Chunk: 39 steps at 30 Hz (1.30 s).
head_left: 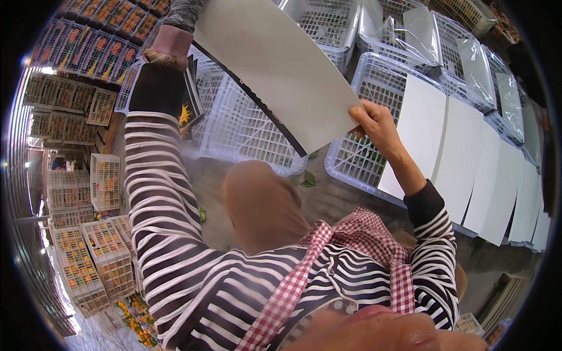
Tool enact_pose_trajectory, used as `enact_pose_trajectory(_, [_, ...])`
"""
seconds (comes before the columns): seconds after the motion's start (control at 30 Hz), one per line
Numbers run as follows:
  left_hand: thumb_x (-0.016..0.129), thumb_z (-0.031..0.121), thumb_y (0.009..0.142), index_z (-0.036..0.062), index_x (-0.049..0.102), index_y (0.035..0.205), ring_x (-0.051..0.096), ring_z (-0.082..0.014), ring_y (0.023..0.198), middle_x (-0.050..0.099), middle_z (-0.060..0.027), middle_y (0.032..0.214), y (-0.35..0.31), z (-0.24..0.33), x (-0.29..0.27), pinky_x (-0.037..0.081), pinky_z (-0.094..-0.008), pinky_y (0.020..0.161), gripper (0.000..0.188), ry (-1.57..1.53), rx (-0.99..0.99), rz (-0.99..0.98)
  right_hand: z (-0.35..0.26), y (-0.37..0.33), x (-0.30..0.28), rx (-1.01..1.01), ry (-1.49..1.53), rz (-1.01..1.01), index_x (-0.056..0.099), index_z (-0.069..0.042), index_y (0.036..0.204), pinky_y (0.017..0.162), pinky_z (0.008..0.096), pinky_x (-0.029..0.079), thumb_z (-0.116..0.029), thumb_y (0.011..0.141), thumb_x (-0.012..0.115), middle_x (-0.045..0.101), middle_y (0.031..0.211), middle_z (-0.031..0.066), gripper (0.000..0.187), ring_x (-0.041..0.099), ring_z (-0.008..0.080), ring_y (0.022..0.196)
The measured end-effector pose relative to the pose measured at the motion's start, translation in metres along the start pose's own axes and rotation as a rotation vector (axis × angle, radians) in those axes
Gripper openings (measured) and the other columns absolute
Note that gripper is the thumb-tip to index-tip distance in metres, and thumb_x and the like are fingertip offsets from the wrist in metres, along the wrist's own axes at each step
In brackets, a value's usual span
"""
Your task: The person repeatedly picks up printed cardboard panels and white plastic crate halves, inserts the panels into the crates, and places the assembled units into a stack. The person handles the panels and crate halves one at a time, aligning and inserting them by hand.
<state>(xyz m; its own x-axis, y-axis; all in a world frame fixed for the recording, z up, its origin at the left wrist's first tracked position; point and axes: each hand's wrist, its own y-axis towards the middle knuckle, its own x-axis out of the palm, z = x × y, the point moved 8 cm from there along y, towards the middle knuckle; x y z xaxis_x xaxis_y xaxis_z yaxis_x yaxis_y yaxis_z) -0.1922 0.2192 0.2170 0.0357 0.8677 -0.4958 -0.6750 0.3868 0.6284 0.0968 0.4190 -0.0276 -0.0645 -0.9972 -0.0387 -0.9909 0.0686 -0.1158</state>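
A large pale cardboard sheet point(281, 64) with a dark printed strip along its near edge is held up in front of me. My right hand point(374, 123) pinches its right corner between thumb and fingers. My left hand point(182, 13), in a grey knitted glove with a pink cuff, is beside the sheet's far left end; its fingers are cut off by the picture's upper edge. Beneath the sheet stands a translucent plastic crate point(234, 126), partly hidden by it. Dark printed sheets point(192, 102) with a yellow pattern stand by my left forearm.
Another translucent crate point(366, 93) is at the right, beside a row of white sheets point(415, 128) set over crates. Crates with clear plastic liners point(430, 38) stand farther back. Stacked crates of orange fruit point(76, 263) are at the left. Green leaves point(308, 179) lie on the floor.
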Motion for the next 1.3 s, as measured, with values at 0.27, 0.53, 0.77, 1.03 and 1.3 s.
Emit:
enact_pose_trajectory(0.27, [0.063,0.023,0.090,0.0054,0.065,0.082,0.053,-0.0051,0.067,0.061,0.0026,0.073,0.006,-0.002,0.041,0.045,-0.0234,0.060,0.020,-0.138,-0.034,-0.128,-0.022,0.005,-0.022,-0.113,0.093,-0.154,0.056,0.000,0.123,0.078,0.0316,0.051,-0.045,0.086,0.063,0.065,0.101,0.0124,0.059,0.064,0.0182,0.089])
enact_pose_trajectory(0.53, [0.057,0.022,0.092,0.0038,0.067,0.091,0.061,-0.0197,0.079,0.066,-0.0049,0.082,-0.008,0.062,0.140,0.048,-0.0342,0.074,0.021,-0.085,0.298,-0.118,-0.050,0.005,-0.042,-0.113,-0.136,-0.081,0.061,0.004,0.105,0.069,0.0292,0.051,-0.030,0.094,0.056,0.066,0.086,0.0099,0.037,0.064,0.0144,0.078])
enact_pose_trajectory(0.77, [0.053,0.017,0.096,0.0047,0.055,0.112,0.059,-0.0134,0.093,0.058,-0.0067,0.107,-0.164,0.055,0.264,0.052,-0.0266,0.078,0.021,-0.346,-0.271,-0.771,-0.016,-0.060,-0.115,0.147,0.000,0.273,0.057,0.006,0.106,0.069,0.0293,0.050,-0.022,0.097,0.045,0.064,0.090,0.0110,0.032,0.062,0.0144,0.077])
enact_pose_trajectory(1.03, [0.059,0.037,0.091,0.0066,0.048,0.123,0.062,-0.0167,0.092,0.061,-0.0080,0.110,-0.320,0.054,0.328,0.055,-0.0334,0.081,0.046,-0.749,-1.258,-0.806,0.034,-0.085,-0.112,0.367,0.252,0.383,0.052,0.005,0.110,0.076,0.0338,0.049,-0.024,0.094,0.044,0.060,0.098,0.0127,0.033,0.059,0.0192,0.086])
enact_pose_trajectory(1.3, [0.063,0.026,0.088,-0.0047,0.043,0.128,0.064,-0.0168,0.075,0.063,-0.0168,0.099,-0.290,0.034,0.301,0.056,-0.0277,0.066,0.053,-0.440,-0.889,-0.788,0.046,-0.079,-0.092,0.493,0.009,0.322,0.045,0.004,0.121,0.075,0.0376,0.050,-0.045,0.094,0.041,0.053,0.113,0.0193,0.056,0.057,0.0241,0.096])
